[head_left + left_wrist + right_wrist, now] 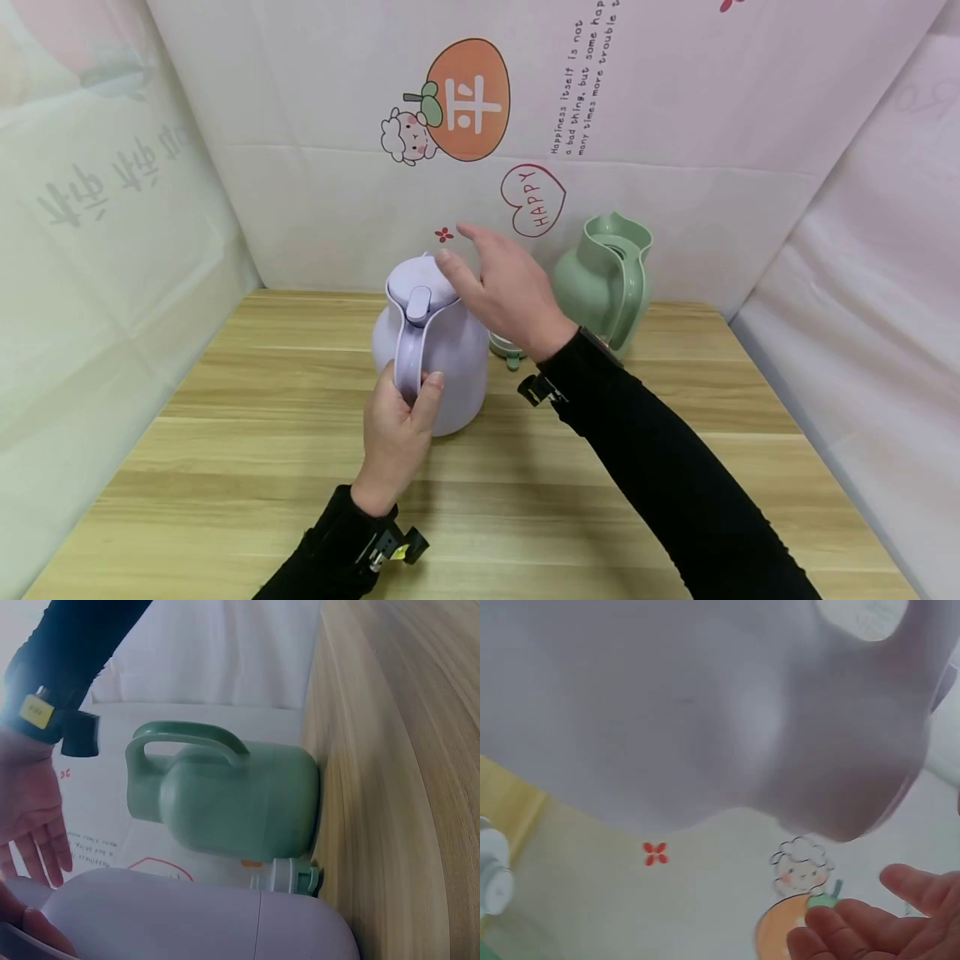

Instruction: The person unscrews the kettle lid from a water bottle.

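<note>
A lilac vacuum jug stands upright on the table, its lid seated in the mouth with a thumb lever toward me. My left hand grips the jug's handle, thumb along its right side. Beside the lid's right edge is my right hand, fingers extended and holding nothing. In the right wrist view, the fingers of the right hand are apart from the jug's rim. Behind and to the right stands a green vacuum jug with its mouth uncovered. A white-and-green stopper sits between the jugs, partly hidden in the head view.
The wood-grain table ends at a printed white cloth backdrop. White cloth also hangs along the left and right sides. Wrist-worn cameras stick out from both black sleeves.
</note>
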`<action>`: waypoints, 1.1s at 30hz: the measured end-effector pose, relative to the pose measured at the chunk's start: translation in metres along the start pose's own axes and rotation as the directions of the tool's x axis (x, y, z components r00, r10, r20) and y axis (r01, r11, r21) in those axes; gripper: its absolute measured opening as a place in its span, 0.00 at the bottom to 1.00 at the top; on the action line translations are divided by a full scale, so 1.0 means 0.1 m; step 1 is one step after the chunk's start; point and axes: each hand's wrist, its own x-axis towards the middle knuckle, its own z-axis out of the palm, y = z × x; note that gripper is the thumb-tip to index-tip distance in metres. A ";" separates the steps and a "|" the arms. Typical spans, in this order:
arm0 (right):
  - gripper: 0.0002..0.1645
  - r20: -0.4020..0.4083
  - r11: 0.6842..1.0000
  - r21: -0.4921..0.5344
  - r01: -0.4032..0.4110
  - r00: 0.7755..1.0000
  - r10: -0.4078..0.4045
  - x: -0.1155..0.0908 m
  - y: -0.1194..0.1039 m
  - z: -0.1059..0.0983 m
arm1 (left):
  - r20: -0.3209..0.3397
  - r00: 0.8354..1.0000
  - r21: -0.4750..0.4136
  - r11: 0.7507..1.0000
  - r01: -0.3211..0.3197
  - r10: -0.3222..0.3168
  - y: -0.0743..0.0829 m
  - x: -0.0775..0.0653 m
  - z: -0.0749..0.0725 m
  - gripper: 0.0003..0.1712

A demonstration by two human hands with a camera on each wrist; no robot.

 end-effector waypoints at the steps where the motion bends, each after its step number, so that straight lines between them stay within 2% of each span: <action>1: 0.42 0.013 1.000 -0.030 0.009 1.000 -0.009 0.02 -0.04 -0.01 | -0.003 1.000 0.002 1.000 -0.004 0.004 0.00 0.00 0.00 0.10; 6: 0.43 0.084 0.980 -0.199 0.025 0.996 -0.008 0.12 -0.27 -0.05 | -0.013 1.000 0.004 1.000 -0.023 0.023 0.00 0.01 0.00 0.09; 11: 0.45 0.163 0.937 -0.346 0.050 0.987 0.008 0.19 -0.48 -0.05 | -0.016 1.000 0.000 1.000 -0.013 0.013 0.02 0.01 0.01 0.09; 15: 0.42 0.201 0.903 -0.425 0.065 0.979 0.024 0.22 -0.60 -0.03 | -0.005 1.000 -0.010 1.000 -0.016 0.016 0.02 0.02 0.01 0.09; 20: 0.34 0.214 0.874 -0.481 0.061 0.976 0.049 0.21 -0.67 0.03 | -0.001 0.999 -0.006 0.999 -0.049 0.049 0.01 0.02 0.01 0.09; 33: 0.31 0.249 0.823 -0.568 0.016 0.956 0.154 0.22 -0.77 0.06 | -0.015 0.996 0.000 0.996 -0.093 0.093 -0.03 0.02 0.01 0.10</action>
